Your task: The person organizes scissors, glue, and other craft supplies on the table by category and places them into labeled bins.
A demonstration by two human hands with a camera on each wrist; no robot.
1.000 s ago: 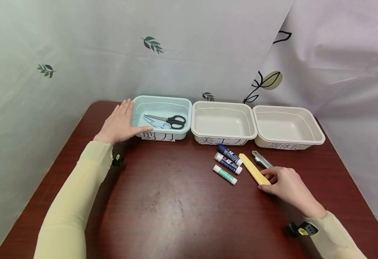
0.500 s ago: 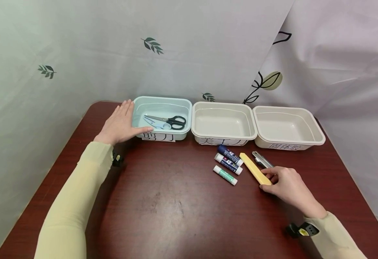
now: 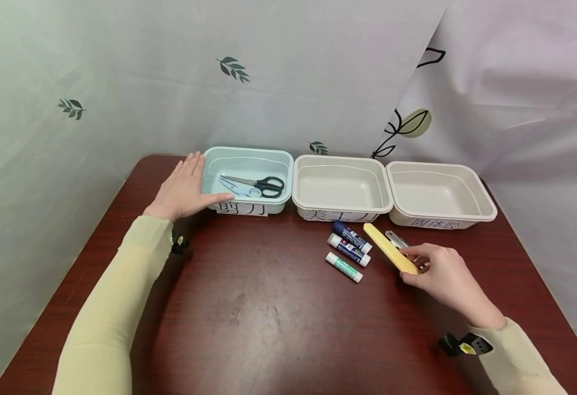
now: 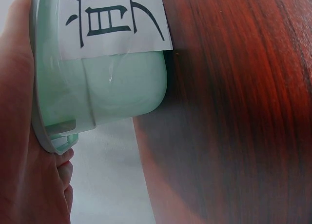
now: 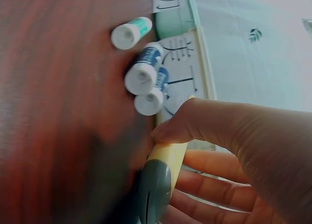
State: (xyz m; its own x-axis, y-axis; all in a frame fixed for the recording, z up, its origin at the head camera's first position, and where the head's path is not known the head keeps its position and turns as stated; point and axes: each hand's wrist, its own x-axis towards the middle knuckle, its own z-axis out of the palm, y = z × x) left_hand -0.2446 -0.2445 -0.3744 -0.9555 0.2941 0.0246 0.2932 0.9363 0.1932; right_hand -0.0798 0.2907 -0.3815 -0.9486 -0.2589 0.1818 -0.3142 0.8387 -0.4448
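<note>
Glossy red-brown tabletop [image 3: 219,351], pale creased backdrop [image 3: 145,49], dark leaf prints [image 3: 234,68]

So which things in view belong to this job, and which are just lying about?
Likely in the job:
yellow cutter, held by the right hand
silver cutter
three glue sticks
light-blue bin, touched by the left hand
scissors inside it
two beige bins

Likely just there:
table
leaf-print sheet
</note>
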